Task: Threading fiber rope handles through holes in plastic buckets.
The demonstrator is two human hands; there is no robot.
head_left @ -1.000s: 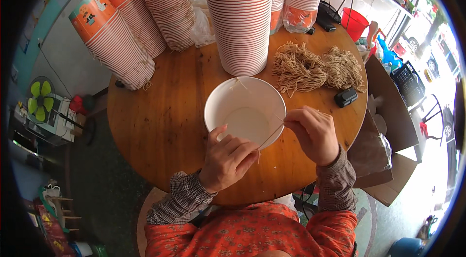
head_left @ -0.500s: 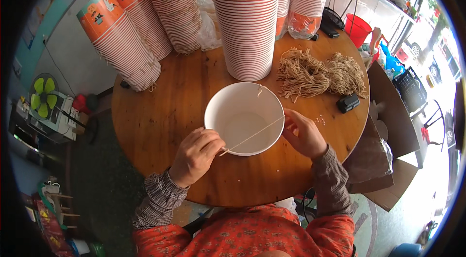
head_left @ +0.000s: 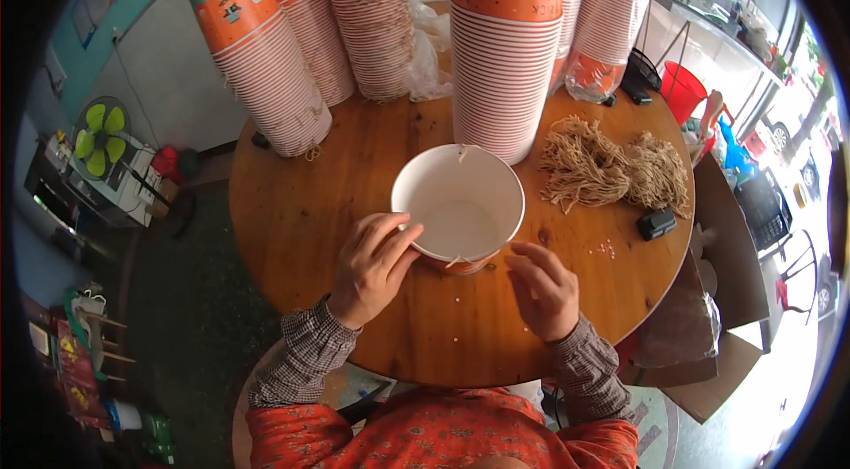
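Observation:
A paper bucket (head_left: 469, 225), white inside and orange outside, stands in front of me with its mouth tilted toward me. My left hand (head_left: 367, 270) grips its left rim, fingertips over the edge. Just off the bucket's near right side, my right hand (head_left: 544, 294) is held with loosely bent fingers apart and nothing visible in them. Short bits of beige cord (head_left: 457, 260) show at the near rim and at the far rim. To the right lie two bundles of beige cord (head_left: 584, 166).
Tall stacks of orange-printed paper buckets (head_left: 505, 84) line the far side of the round wooden table (head_left: 310, 248). A small black block-shaped object (head_left: 656, 224) lies near the right edge. Cardboard boxes (head_left: 673, 332) stand beyond that edge. A green-bladed fan (head_left: 101, 139) is at left.
The cord stretched across the bucket's mouth no longer spans it; a short bit shows at the near rim. My right hand has left the rim and moved nearer to me. The view has shifted.

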